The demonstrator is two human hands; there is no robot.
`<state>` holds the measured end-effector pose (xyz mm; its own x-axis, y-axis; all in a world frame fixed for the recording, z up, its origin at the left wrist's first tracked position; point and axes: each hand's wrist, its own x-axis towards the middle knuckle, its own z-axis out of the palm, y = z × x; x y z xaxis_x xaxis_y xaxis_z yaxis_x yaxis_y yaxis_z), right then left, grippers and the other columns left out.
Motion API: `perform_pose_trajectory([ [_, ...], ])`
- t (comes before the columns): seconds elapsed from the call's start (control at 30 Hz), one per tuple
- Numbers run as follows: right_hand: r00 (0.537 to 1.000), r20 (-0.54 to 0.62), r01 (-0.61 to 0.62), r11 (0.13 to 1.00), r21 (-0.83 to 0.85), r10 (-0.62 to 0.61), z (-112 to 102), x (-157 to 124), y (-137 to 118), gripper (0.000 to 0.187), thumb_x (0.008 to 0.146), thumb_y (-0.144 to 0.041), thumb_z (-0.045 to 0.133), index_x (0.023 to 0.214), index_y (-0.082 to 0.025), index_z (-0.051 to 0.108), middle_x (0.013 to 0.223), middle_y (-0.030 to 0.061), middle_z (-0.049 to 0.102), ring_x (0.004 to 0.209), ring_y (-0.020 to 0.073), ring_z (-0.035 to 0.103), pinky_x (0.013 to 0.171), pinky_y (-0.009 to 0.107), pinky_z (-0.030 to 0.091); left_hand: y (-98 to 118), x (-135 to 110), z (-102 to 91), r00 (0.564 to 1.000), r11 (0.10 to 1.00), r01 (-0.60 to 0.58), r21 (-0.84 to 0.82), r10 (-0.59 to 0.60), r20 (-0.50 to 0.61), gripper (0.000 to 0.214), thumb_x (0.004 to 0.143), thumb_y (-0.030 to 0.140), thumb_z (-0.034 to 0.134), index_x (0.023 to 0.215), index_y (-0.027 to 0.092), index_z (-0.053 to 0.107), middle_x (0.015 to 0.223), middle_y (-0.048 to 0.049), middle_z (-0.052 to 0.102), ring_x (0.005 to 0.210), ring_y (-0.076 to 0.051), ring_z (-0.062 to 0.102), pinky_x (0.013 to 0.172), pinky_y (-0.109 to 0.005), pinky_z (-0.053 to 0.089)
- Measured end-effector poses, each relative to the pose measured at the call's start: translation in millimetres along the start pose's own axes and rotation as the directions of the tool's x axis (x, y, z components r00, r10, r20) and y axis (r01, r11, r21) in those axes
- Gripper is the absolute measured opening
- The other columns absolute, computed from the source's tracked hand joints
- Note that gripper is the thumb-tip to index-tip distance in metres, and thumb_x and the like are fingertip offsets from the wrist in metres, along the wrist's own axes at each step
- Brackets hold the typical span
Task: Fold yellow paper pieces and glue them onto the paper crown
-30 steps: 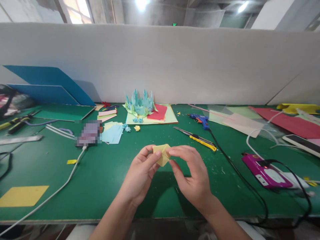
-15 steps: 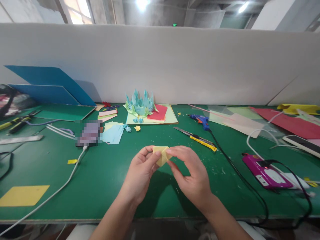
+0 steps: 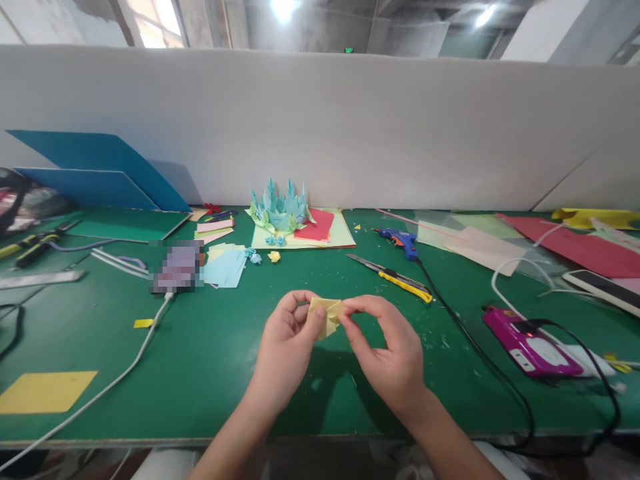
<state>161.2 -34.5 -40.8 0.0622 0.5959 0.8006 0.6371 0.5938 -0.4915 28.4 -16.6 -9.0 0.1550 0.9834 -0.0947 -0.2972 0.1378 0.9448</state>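
Note:
A small piece of folded yellow paper (image 3: 327,315) is held up over the green table between both hands. My left hand (image 3: 293,337) is closed on its left side, the thumb lying across the front face. At the paper's right edge, my right hand (image 3: 387,347) pinches a corner between thumb and index finger. Creases show on the paper's face; its back is hidden. Beyond the hands lie a small yellow paper flower (image 3: 274,257) and pale blue paper sheets (image 3: 225,268).
A blue paper crown-like piece (image 3: 280,207) stands at the back. On the right are a yellow utility knife (image 3: 405,285), a blue glue gun (image 3: 400,241) and a purple power strip (image 3: 533,343) with cables. A yellow sheet (image 3: 47,392) and a charging phone (image 3: 177,267) lie left.
My right thumb and index finger have come together at the paper's right corner, and the hand has shifted slightly right. The folded paper has turned a little and sits slightly lower.

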Motion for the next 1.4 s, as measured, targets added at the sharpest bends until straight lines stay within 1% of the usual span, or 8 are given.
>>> perform_pose_trajectory([
  [0.2,0.996,-0.066,-0.061,0.997,-0.041,0.058,0.9,-3.4,3.3,0.021,0.085,-0.013,0.058,0.103,-0.024,0.057,0.082,0.0006,0.068,0.072,0.0148,0.064,0.069,0.028,0.055,-2.6,0.4,0.3,1.000,1.000,0.001,0.029,-0.001,0.013,0.030,0.062,0.035,0.079,0.077,0.017,0.062,0.066,-0.0004,0.070,0.056,-0.010,0.058,0.055,-0.021,0.043],
  [0.33,0.995,-0.086,-0.046,0.997,-0.054,0.042,0.7,-3.5,3.0,0.023,0.084,-0.012,0.058,0.104,-0.024,0.055,0.081,0.0003,0.067,0.071,0.0146,0.064,0.067,0.028,0.055,-2.2,0.3,2.2,1.000,1.000,0.020,0.010,-0.020,0.019,0.028,0.060,0.031,0.081,0.077,0.016,0.064,0.067,0.0000,0.071,0.059,-0.010,0.061,0.057,-0.020,0.047],
  [0.5,0.995,-0.097,-0.024,0.998,-0.062,0.018,1.5,-1.9,1.1,0.025,0.084,-0.010,0.058,0.105,-0.024,0.054,0.079,0.0000,0.066,0.071,0.0144,0.064,0.066,0.027,0.055,-2.5,-0.1,3.9,0.999,0.997,0.044,-0.061,-0.042,0.035,0.034,0.052,0.025,0.085,0.075,0.016,0.062,0.070,0.0009,0.074,0.066,-0.011,0.067,0.065,-0.020,0.052],
  [0.7,0.995,-0.101,-0.029,0.997,-0.066,0.023,2.2,-2.5,0.2,0.025,0.084,-0.010,0.058,0.105,-0.023,0.054,0.080,-0.0001,0.066,0.071,0.0138,0.064,0.066,0.026,0.055,-1.2,-0.4,4.4,0.998,0.996,0.055,-0.068,-0.055,0.013,0.032,0.049,0.023,0.086,0.071,0.016,0.063,0.065,0.0014,0.073,0.060,-0.011,0.066,0.061,-0.021,0.052],
  [0.97,0.993,-0.120,-0.009,0.999,-0.050,0.003,3.9,-5.6,-0.1,0.027,0.083,-0.008,0.058,0.106,-0.023,0.055,0.078,-0.0007,0.065,0.068,0.0131,0.062,0.065,0.026,0.054,-1.9,-0.4,3.5,0.997,0.996,0.074,-0.054,-0.074,0.010,0.032,0.048,0.023,0.085,0.069,0.014,0.062,0.059,0.0024,0.069,0.052,-0.007,0.059,0.053,-0.015,0.045],
  [1.07,0.992,-0.116,-0.052,0.999,0.015,0.053,4.4,-5.3,-1.2,0.027,0.083,-0.009,0.058,0.106,-0.023,0.055,0.076,-0.0014,0.063,0.066,0.0124,0.060,0.065,0.026,0.054,-0.2,-1.0,3.8,0.996,0.994,0.084,-0.070,-0.085,-0.013,0.033,0.046,0.023,0.086,0.067,0.014,0.061,0.058,0.0026,0.069,0.051,-0.007,0.059,0.052,-0.016,0.045],
  [1.27,0.964,-0.022,-0.258,0.949,0.181,0.266,4.3,-2.3,-3.1,0.017,0.086,-0.018,0.057,0.102,-0.022,0.054,0.072,-0.0026,0.060,0.063,0.0112,0.060,0.059,0.022,0.053,1.1,-0.7,3.7,0.996,0.993,0.078,-0.085,-0.081,-0.038,0.039,0.046,0.026,0.088,0.070,0.015,0.059,0.058,0.0036,0.068,0.051,-0.006,0.059,0.052,-0.015,0.045],
  [1.4,0.960,-0.027,-0.268,0.942,0.201,0.279,4.4,-3.3,-3.7,0.017,0.085,-0.017,0.059,0.101,-0.023,0.055,0.073,-0.0033,0.060,0.064,0.0102,0.061,0.061,0.021,0.053,0.0,-0.7,3.5,0.996,0.993,0.079,-0.082,-0.082,-0.026,0.041,0.048,0.031,0.088,0.071,0.014,0.058,0.055,0.0046,0.067,0.050,-0.005,0.058,0.049,-0.013,0.043],
])
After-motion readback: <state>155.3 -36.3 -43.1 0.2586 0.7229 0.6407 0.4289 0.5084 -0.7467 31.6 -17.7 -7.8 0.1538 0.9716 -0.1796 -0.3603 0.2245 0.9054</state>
